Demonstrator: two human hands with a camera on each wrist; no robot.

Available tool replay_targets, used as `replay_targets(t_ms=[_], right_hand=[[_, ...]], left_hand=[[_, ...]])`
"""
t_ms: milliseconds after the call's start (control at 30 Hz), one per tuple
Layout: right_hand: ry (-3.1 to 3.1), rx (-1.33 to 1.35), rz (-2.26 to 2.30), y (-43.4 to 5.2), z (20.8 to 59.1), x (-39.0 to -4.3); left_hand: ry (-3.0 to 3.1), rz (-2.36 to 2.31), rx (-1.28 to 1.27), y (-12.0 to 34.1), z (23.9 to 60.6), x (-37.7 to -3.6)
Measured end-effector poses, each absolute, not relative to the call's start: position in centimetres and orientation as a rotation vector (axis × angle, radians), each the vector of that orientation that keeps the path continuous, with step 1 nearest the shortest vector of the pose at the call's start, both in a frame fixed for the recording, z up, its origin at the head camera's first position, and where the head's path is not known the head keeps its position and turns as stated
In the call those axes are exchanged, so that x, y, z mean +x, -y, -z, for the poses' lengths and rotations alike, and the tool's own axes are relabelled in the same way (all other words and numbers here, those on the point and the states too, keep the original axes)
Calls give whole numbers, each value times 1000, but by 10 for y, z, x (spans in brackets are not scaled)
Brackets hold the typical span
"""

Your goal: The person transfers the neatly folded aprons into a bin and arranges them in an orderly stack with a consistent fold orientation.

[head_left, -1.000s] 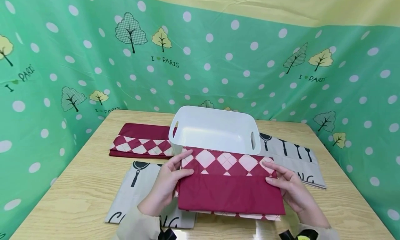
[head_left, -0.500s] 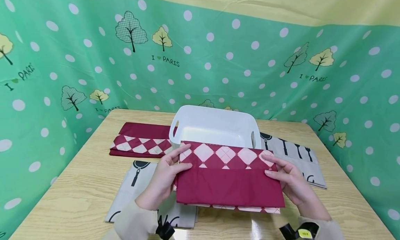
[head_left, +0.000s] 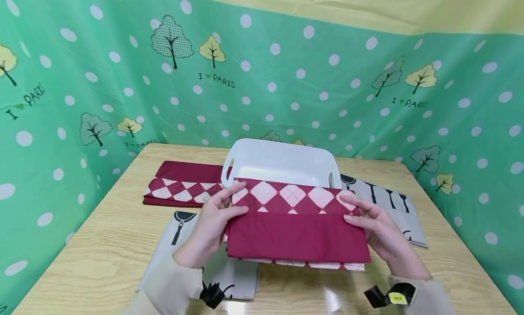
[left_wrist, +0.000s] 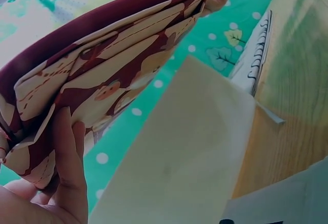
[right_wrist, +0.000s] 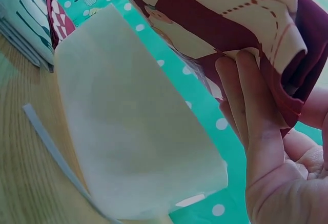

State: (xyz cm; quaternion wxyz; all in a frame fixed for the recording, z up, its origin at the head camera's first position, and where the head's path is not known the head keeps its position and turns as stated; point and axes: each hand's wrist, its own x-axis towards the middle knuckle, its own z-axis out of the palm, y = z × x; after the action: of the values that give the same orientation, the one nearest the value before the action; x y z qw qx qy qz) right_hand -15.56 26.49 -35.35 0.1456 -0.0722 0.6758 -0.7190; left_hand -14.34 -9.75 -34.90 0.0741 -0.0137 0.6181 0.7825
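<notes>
A folded maroon cloth (head_left: 295, 224) with a pink diamond band hangs in the air just in front of the white plastic bin (head_left: 282, 162). My left hand (head_left: 213, 224) pinches its left end, thumb on top and fingers beneath. My right hand (head_left: 374, 228) pinches the right end the same way. In the left wrist view the cloth's layered folds (left_wrist: 102, 75) lie over my fingers (left_wrist: 69, 167). The right wrist view shows the folded edge (right_wrist: 256, 34) resting on my fingers (right_wrist: 256, 116), with the bin's wall (right_wrist: 133, 126) below.
A second maroon diamond cloth (head_left: 184, 184) lies on the wooden table (head_left: 102, 242) left of the bin. Grey printed cloths lie at front left (head_left: 184, 242) and at right (head_left: 389, 201). Green dotted fabric (head_left: 262, 78) walls in the table.
Both hands have lifted the maroon cloth and carried it a little away from me toward the bin. Its far edge now covers the bin's near rim.
</notes>
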Motion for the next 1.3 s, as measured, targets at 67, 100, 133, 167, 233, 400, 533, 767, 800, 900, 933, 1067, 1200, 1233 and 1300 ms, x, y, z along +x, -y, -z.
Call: replay_targets(t_ms=[67, 100, 133, 167, 233, 400, 533, 767, 800, 900, 933, 1067, 1200, 1233, 1300], right_hand=[[-1931, -232, 2077, -264, 352, -158], [-1925, -236, 2082, -263, 351, -159], [-1918, -241, 2086, -263, 351, -160], [-1915, -244, 2088, -262, 350, -161], [-1908, -251, 2091, -261, 348, -164], [-1896, -270, 2094, -258, 343, -169], [-1906, -240, 2088, -254, 338, -173], [-1879, -199, 2086, -248, 328, -183], [-1880, -190, 2085, -247, 326, -184], [-1886, -171, 2078, -245, 322, -189], [-1883, -163, 2079, -244, 321, -190], [-1871, -156, 2081, -242, 317, -195], [-1871, -155, 2075, -240, 314, -199], [-1872, -155, 2075, -240, 313, -200], [-1871, -157, 2077, -239, 311, -203]], left_hand=[[-1868, -2341, -41, 98, 346, -145], [-1873, -2340, -37, 99, 345, -146], [-1875, -2340, -36, 99, 344, -147], [-1877, -2340, -34, 100, 343, -147], [-1880, -2341, -37, 101, 341, -149], [-1898, -2332, -39, 103, 338, -153], [-1917, -2320, -23, 105, 335, -156], [-1925, -2311, -24, 108, 331, -163], [-1925, -2311, -23, 109, 330, -164], [-1924, -2311, -22, 110, 327, -168], [-1924, -2311, -23, 111, 326, -169], [-1943, -2300, -13, 113, 323, -174], [-1970, -2271, -10, 114, 319, -180], [-1984, -2260, -12, 114, 319, -182], [-2005, -2251, -16, 114, 317, -185]])
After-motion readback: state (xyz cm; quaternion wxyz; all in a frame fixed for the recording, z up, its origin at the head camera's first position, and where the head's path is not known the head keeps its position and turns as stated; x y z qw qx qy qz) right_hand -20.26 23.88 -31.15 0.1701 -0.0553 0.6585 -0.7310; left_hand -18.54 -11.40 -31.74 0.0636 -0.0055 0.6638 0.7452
